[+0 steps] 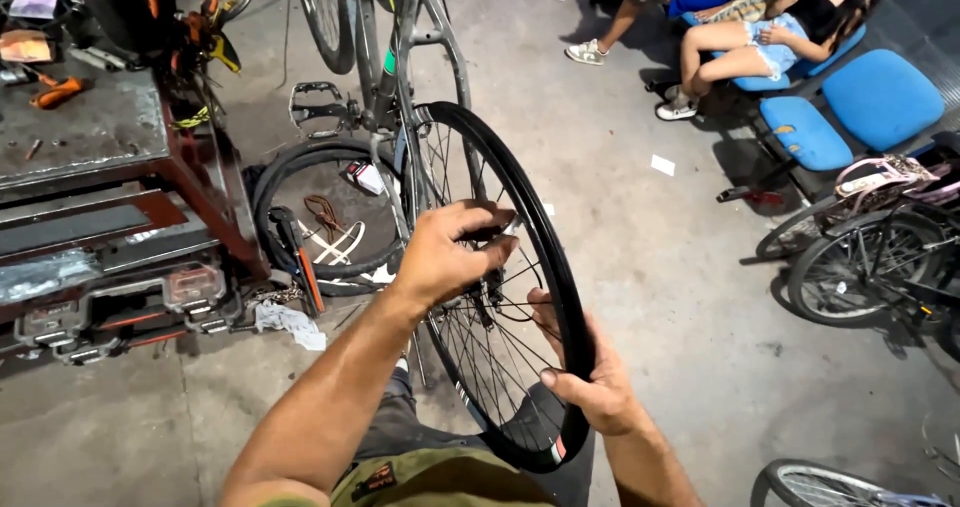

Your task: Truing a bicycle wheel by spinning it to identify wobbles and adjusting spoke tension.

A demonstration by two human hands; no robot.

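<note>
The left hand (445, 257) grips the hub of a bare bicycle wheel (570, 297) held upright over the person's lap, while the right hand (590, 387) clasps its rim. A finger could slip between the spokes (480, 352) and get pinched if the wheel turns.

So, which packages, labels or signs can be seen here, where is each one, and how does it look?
Small box: on the floor inside the loose tyre, white and red, rectangular.
Sticker: on the black rim below the right hand, small, white and red.
Patch: on the person's olive garment, dark with orange marks.
Paper scrap: on the concrete floor near the blue chairs, white, rectangular.
No screens are visible.
</note>
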